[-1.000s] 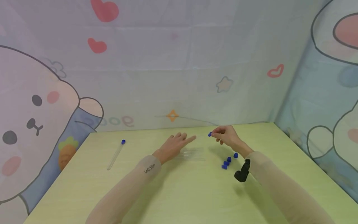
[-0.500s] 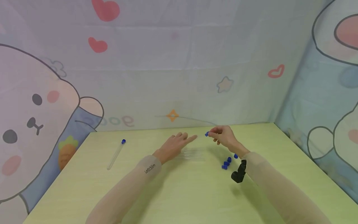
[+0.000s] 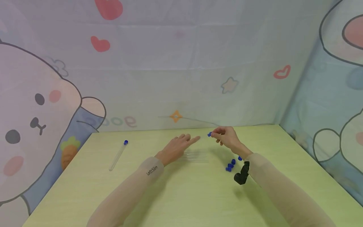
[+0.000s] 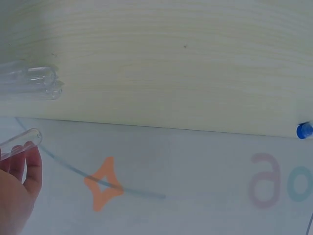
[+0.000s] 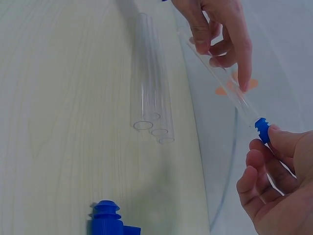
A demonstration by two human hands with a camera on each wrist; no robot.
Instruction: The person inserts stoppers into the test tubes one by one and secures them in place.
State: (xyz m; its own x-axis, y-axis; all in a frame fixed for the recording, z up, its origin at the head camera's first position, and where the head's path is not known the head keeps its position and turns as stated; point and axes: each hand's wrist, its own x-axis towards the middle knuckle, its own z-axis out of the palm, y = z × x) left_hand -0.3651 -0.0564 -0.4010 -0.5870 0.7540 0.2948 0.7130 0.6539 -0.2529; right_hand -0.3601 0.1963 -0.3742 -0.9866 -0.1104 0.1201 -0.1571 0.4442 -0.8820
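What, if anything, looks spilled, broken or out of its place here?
Nothing stands out: I see no spill or damage. The left hand holds a clear tube; the right hand pinches a blue cap near the tube's mouth. The other uncapped tubes lie together, near loose caps. A capped tube lies apart, seemingly intact.

I wore pale beige sleeves, a left sleeve (image 3: 127, 189) and a right sleeve (image 3: 286, 186), both long and smooth, tapering to the wrist. Small dark lettering (image 3: 152, 170) on the left one read "LetsSlim". A black wrist fitting (image 3: 242, 175) with a chunky, rounded end stood out below my right wrist. My left hand (image 3: 178, 146) and right hand (image 3: 228, 137) were bare.
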